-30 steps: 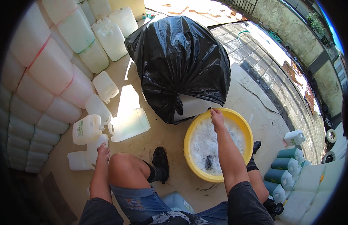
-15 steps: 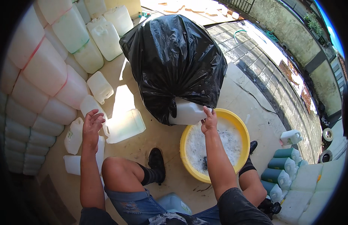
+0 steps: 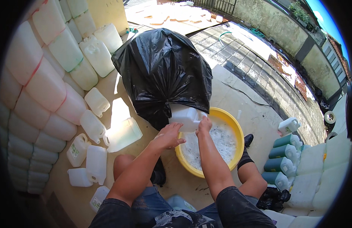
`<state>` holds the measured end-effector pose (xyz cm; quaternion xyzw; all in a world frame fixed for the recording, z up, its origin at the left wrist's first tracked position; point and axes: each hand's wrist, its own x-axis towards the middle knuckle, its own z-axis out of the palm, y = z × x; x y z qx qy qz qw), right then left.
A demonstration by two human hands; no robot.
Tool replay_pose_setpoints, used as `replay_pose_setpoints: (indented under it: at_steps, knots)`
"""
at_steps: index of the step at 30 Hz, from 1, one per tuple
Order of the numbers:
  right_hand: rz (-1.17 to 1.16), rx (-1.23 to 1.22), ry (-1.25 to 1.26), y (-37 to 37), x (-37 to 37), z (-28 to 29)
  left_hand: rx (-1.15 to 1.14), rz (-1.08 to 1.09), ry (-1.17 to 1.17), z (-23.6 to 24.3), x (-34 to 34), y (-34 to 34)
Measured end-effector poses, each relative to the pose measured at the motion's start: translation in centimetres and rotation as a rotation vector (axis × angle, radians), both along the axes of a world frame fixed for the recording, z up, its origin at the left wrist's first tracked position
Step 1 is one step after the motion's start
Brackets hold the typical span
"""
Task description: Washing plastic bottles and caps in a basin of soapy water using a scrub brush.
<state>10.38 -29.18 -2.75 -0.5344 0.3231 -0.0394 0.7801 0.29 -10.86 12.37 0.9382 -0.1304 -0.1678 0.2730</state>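
A large black plastic bag [image 3: 166, 68] stands in front of me, its gathered mouth facing me. Out of that mouth sticks a white plastic jug [image 3: 183, 117], partly hidden inside. My right hand [image 3: 204, 126] is closed round the jug's handle end. Beside the jug's near side is my left hand [image 3: 170, 136], thumb and fingers apart; whether it touches the jug I cannot tell. Below both hands sits a yellow basin [image 3: 240, 142] of foamy water, between my legs.
Several loose pale jugs [image 3: 96, 163] lie on the floor at left, beside a tall stack of jugs [image 3: 43, 87]. At right stand green-filled jugs [image 3: 280, 165], a white jug [image 3: 289, 126] and a crumpled black bag [image 3: 274, 198]. A dark cord [image 3: 246, 93] crosses the floor.
My left hand has moved right, from above the loose jugs to the white jug at the bag's mouth. My right hand keeps its grip on that jug. The view has shifted slightly.
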Motion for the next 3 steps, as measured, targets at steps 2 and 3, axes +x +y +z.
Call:
replay_pose_setpoints:
  at_steps: [2,3]
  knots:
    - [-0.114,0.028,-0.099,-2.3,2.3,-1.0,0.11,-0.067,0.073,-0.5,-0.5,0.7]
    - [-0.092,-0.001,-0.119,-2.2,2.8,-1.6,0.073,-0.012,0.174,-0.4,-0.4,1.0]
